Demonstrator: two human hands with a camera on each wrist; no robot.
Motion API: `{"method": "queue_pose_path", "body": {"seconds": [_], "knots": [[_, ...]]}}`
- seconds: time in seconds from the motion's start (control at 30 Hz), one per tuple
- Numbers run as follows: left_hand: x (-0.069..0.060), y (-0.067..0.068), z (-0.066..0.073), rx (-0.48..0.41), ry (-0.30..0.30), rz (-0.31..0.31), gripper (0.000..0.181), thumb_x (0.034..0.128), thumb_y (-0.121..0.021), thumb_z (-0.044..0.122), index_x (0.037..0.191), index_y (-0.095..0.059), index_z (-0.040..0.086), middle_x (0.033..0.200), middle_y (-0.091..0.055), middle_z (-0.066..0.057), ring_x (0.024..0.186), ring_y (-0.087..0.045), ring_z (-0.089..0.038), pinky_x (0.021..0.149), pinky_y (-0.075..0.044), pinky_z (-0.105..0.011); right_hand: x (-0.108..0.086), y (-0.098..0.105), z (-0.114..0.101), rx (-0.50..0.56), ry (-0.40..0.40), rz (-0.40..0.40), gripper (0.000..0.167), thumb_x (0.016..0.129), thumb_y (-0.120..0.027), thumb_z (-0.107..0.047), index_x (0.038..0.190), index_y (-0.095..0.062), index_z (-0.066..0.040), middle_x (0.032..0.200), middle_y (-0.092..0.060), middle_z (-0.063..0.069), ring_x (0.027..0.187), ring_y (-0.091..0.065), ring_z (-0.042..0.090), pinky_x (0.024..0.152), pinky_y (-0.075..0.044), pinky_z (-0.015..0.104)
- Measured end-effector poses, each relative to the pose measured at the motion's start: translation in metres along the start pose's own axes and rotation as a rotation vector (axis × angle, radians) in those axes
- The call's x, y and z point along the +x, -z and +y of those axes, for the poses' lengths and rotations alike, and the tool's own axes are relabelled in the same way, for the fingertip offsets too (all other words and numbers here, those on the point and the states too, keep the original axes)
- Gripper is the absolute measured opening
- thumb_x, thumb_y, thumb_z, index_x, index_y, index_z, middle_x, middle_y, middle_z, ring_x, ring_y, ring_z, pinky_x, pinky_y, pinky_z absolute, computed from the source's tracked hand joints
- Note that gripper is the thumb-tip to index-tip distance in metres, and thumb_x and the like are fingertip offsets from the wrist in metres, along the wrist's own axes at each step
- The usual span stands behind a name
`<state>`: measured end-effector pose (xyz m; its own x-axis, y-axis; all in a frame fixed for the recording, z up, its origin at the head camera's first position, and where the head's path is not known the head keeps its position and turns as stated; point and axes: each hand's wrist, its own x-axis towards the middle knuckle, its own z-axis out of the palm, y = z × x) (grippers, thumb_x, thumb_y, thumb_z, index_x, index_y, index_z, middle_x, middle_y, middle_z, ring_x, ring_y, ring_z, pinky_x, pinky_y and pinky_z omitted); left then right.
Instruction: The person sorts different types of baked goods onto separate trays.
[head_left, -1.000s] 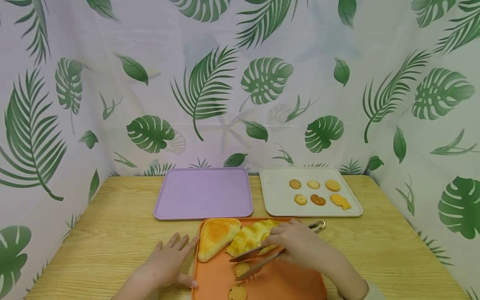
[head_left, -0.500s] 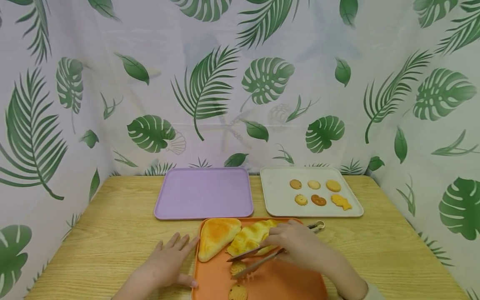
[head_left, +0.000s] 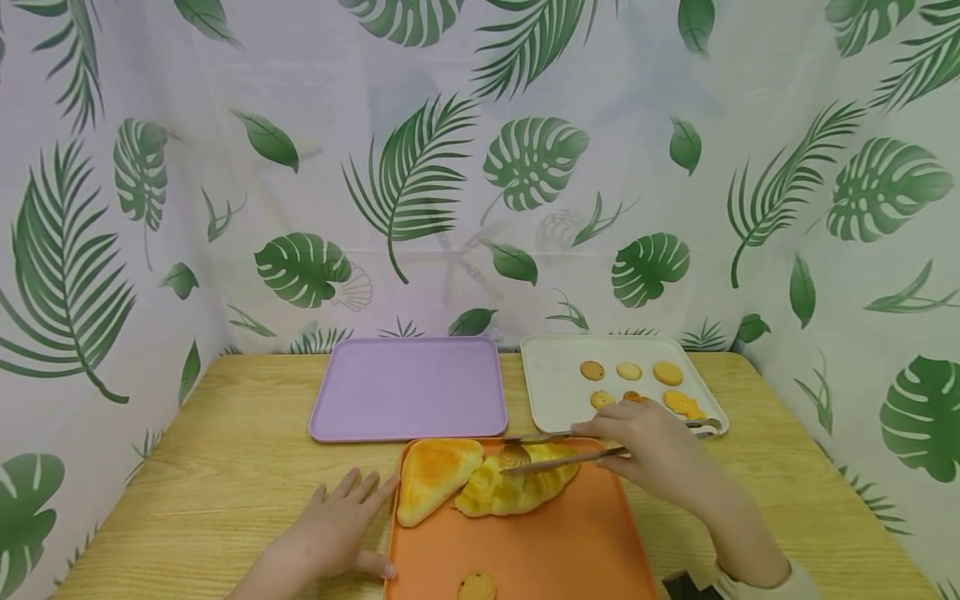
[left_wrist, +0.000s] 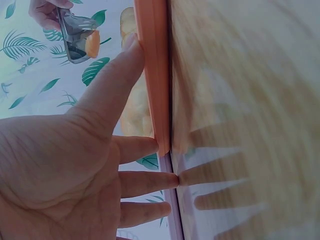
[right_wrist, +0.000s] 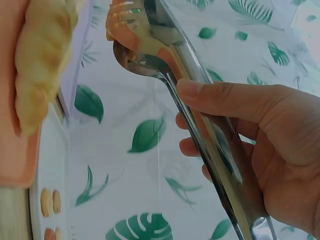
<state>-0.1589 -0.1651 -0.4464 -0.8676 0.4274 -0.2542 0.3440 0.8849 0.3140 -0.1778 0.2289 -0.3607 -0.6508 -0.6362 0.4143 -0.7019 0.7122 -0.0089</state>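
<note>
My right hand grips metal tongs, with thumb and fingers on the two arms. Between the tongs' tips is a swirled cookie, held up above the yellow bread on the orange tray. In the right wrist view the cookie shows partly at the top. My left hand is spread, its fingers and thumb at the orange tray's left edge; the left wrist view shows the thumb against the rim. A triangular bread lies beside the yellow bread.
Another cookie lies near the front of the orange tray. Behind stand a purple tray and, at the right, a white tray with several cookies. A leaf-patterned cloth surrounds the wooden table.
The tongs and my right hand have risen and moved back and right, lifting the swirled cookie off the orange tray. My left hand has stayed in place.
</note>
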Motion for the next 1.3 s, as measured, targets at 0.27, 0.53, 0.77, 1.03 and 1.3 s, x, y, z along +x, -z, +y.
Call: {"method": "queue_pose_path", "body": {"seconds": [0.27, 0.53, 0.77, 1.03, 1.3], "knots": [[-0.003, 0.0, 0.003, -0.004, -0.016, -0.003, 0.111, 0.0643, -0.074, 0.065, 0.153, -0.032, 0.012, 0.154, -0.036, -0.024, 0.143, -0.026, -0.051, 0.104, -0.023, -0.078, -0.007, 0.002, 0.037, -0.005, -0.076, 0.041, 0.046, 0.065, -0.087, -0.01, 0.109, -0.074, -0.018, 0.094, -0.073, -0.004, 0.069, -0.06, 0.005, 0.06, -0.048, 0.023], [-0.003, -0.001, 0.002, -0.015, -0.006, -0.007, 0.111, 0.0647, -0.075, 0.064, 0.153, -0.032, 0.013, 0.154, -0.036, -0.022, 0.144, -0.025, -0.049, 0.104, -0.023, -0.078, 0.001, -0.01, 0.071, -0.013, -0.201, -0.069, 0.039, 0.075, -0.081, -0.014, 0.113, -0.073, -0.013, 0.103, -0.072, 0.01, 0.081, -0.066, 0.024, 0.071, -0.053, 0.04], [-0.003, 0.0, 0.001, -0.018, 0.002, -0.006, 0.111, 0.0642, -0.075, 0.064, 0.153, -0.031, 0.013, 0.155, -0.035, -0.022, 0.144, -0.024, -0.049, 0.104, -0.022, -0.078, 0.018, -0.031, 0.101, -0.001, -0.295, -0.127, 0.036, 0.081, -0.077, -0.013, 0.116, -0.071, -0.011, 0.101, -0.07, 0.008, 0.083, -0.066, 0.026, 0.071, -0.054, 0.043], [-0.002, 0.0, 0.0, -0.007, -0.006, 0.009, 0.112, 0.0638, -0.075, 0.065, 0.153, -0.031, 0.014, 0.156, -0.032, -0.022, 0.146, -0.022, -0.048, 0.105, -0.022, -0.077, 0.038, -0.049, 0.128, -0.024, -0.411, -0.204, 0.037, 0.085, -0.074, -0.016, 0.12, -0.069, -0.009, 0.124, -0.066, 0.02, 0.115, -0.06, 0.042, 0.093, -0.049, 0.056], [0.0, 0.001, 0.0, 0.013, 0.0, 0.007, 0.112, 0.0641, -0.073, 0.066, 0.154, -0.03, 0.015, 0.158, -0.029, -0.02, 0.147, -0.02, -0.047, 0.106, -0.023, -0.076, 0.051, -0.068, 0.149, -0.019, -0.471, -0.256, 0.037, 0.086, -0.073, -0.015, 0.121, -0.067, -0.005, 0.12, -0.067, 0.02, 0.107, -0.063, 0.04, 0.09, -0.051, 0.054]]}}
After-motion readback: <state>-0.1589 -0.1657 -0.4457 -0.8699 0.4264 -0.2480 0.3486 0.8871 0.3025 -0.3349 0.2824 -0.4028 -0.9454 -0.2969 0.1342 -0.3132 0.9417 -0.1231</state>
